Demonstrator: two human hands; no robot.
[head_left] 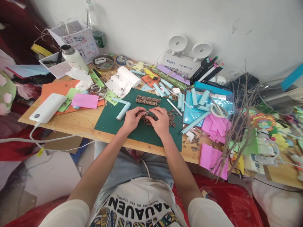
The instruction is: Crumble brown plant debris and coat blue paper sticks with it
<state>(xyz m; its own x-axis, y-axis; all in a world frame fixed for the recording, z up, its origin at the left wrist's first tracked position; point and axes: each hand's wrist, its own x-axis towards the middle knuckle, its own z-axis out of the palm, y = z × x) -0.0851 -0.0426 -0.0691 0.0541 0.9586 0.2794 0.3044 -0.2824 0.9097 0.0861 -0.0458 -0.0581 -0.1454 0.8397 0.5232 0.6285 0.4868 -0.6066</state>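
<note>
Over the dark green cutting mat, my left hand and my right hand meet with bent fingers. Both pinch a small piece covered in brown flakes; my fingers hide most of its shape. Beside and under my right hand spreads a pile of loose brown flakes. Just beyond my fingers, two flake-covered rolls lie side by side. A light blue paper tube rests left of my left hand. Farther right on the mat is a thin white stick.
Several blue paper tubes and pink paper lie to the right, near upright dry twigs. A white power bank with a cable sits at the left edge. Behind stand an open bottle and a white two-headed lamp.
</note>
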